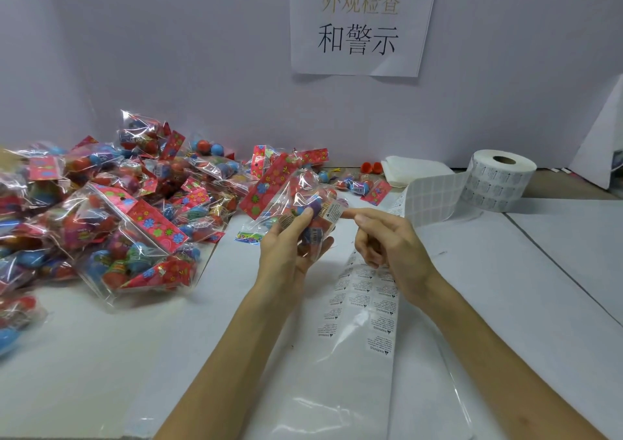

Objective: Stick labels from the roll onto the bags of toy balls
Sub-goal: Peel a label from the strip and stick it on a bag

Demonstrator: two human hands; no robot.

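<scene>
- Centrally, near the middle of the frame, the left hand [290, 247] grips a clear bag of toy balls [296, 190] and holds it above the table [505, 288]. The thumb lies on the bag's front and the fingers curl behind it.
- The bag has a red flowered card header at its upper left end, and coloured balls show through the plastic.
- A small white label [333, 213] with fine print sits on the bag's right end.
- Just right of the bag, the right hand [387, 240] stretches its forefinger out so the tip touches that label. Its other fingers are loosely curled and hold nothing.
- The two hands are close together but do not touch.
- The label roll [499, 180] lies on the table in the upper right part of the frame.
- A strip of backing paper [367, 301] runs from the roll down towards the lower centre, passing under the right hand. Printed labels remain on its lower stretch.
- A large pile of similar bags [111, 203] fills the left side of the table, reaching back to the wall.
- One more small bag [364, 186] lies behind the hands, near a folded white stack [414, 166].
- A paper sign [360, 21] with printed Chinese characters hangs on the pale wall at the top centre.
</scene>
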